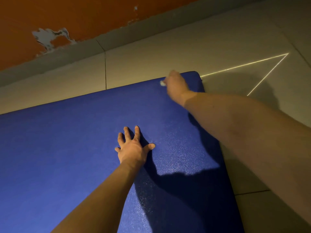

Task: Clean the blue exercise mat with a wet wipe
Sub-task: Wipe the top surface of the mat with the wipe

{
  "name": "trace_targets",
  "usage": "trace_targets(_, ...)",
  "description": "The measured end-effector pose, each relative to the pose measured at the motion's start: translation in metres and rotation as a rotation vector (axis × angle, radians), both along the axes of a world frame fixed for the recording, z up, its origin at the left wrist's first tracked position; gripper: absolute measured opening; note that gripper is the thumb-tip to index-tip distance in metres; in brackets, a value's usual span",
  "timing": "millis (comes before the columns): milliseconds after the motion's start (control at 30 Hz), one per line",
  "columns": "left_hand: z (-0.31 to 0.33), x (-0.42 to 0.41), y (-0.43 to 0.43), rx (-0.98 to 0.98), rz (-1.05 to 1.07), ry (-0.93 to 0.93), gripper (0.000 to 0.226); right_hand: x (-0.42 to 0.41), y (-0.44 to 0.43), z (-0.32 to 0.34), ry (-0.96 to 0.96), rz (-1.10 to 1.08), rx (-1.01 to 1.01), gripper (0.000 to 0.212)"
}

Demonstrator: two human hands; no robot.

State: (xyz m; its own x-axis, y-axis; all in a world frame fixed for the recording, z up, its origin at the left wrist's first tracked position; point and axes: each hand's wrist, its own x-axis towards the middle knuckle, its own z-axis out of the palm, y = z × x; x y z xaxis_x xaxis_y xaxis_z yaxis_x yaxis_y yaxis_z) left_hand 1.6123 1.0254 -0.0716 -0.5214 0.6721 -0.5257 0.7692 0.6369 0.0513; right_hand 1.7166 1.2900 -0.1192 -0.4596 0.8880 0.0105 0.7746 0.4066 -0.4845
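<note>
Blue textured foam exercise mat [67, 148] lies flat on the pale tiled floor [168, 52], its far long edge running near the grey skirting strip [84, 51] under an orange wall with chipped paint [50, 14].

Left hand [133, 148]: palm down on the mat, about mid-width. Fingers [137, 132] spread wide and bent at the tips, thumb out to the side. It holds nothing.

Right hand [176, 86]: arm stretched out to the mat's far right corner, back of the hand facing up. It sits on the mat surface just inside the far edge. A small crumpled white wet wipe [162, 83] sticks out at the hand's left side and touches the mat. The fingers curl down over it. Motion blur hides the exact grip.

Two thin bright lines of light [244, 64] cross the floor beyond that corner.
</note>
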Motion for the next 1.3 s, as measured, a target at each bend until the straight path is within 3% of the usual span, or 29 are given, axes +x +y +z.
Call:
trace_targets(67, 0.0, 0.0, 0.0, -0.002, -0.006, -0.001, 0.099, 0.026, 0.02, 0.002, -0.03, -0.187, 0.002, 0.011)
trace_targets(133, 0.0, 0.0, 0.0, -0.005, -0.008, -0.001, 0.099, 0.035, 0.03, 0.001, -0.018, -0.332, -0.021, 0.018)
trace_targets(267, -0.001, 0.0, 0.0, -0.012, -0.006, -0.004, 0.1, -0.005, 0.005, 0.008, 0.002, -0.336, -0.034, 0.028)
trace_targets(400, -0.001, -0.002, 0.001, -0.004, 0.003, -0.016, 0.1, -0.061, -0.037, 0.018, -0.028, -0.006, -0.092, 0.033)
trace_targets(533, -0.001, -0.006, -0.002, -0.008, -0.019, -0.016, 0.098, -0.066, -0.049, 0.015, -0.109, 0.224, 0.037, 0.041)
trace_targets(633, 0.002, -0.016, -0.013, 0.026, -0.079, -0.009, 0.085, -0.033, -0.031, 0.012, -0.149, 0.173, 0.125, 0.031)
trace_targets(733, 0.003, -0.037, -0.038, 0.164, -0.077, 0.011, 0.077, 0.004, -0.001, -0.001, -0.168, -0.029, 0.156, 0.032)
trace_targets(900, -0.004, -0.062, -0.077, 0.094, 0.149, 0.026, 0.092, -0.011, -0.018, 0.001, -0.12, -0.177, 0.063, 0.027)
trace_targets(1000, -0.002, -0.061, -0.075, 0.024, 0.125, -0.015, 0.093, -0.048, -0.06, 0.011, -0.119, -0.079, -0.016, 0.025)
trace_targets(1167, 0.006, -0.067, -0.074, -0.061, 0.082, -0.042, 0.106, -0.092, -0.125, 0.01, -0.163, 0.38, 0.018, 0.035)
trace_targets(1233, 0.006, -0.069, -0.074, -0.072, 0.082, -0.052, 0.11, -0.088, -0.11, 0.006, -0.146, 0.393, 0.085, 0.033)
trace_targets(1300, 0.005, -0.067, -0.073, -0.076, 0.087, -0.039, 0.11, -0.073, -0.079, 0.005, -0.151, 0.248, 0.159, 0.035)
